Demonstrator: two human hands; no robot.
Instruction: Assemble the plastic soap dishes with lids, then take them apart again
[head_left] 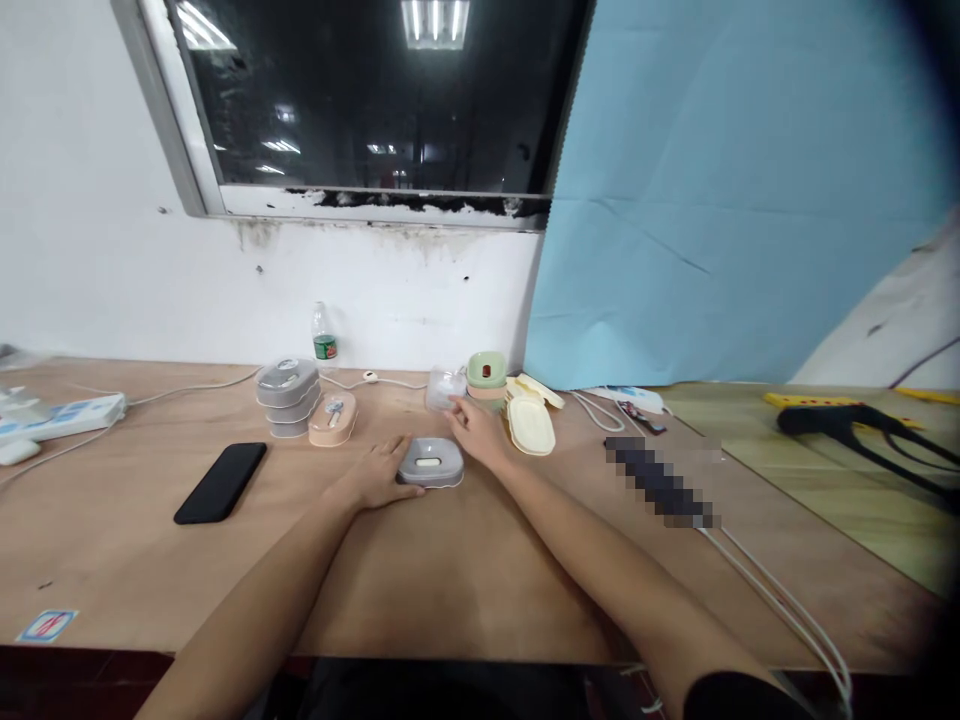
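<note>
A small grey lidded box with a pale strip on its top lies on the table in front of me. My left hand is closed around its left side, fingers at the far corner and thumb at the near one. Beyond the box, my right hand reaches to a stack of clear plastic covers, its fingertips closed at the near edge. Just right of those covers stand a green lidded box and several cream lids, some leaning on one another.
Stacked grey boxes and a peach box stand at the left, near a bottle by the wall. A black phone lies nearer. White cables and a power strip are at the right; another power strip is far left.
</note>
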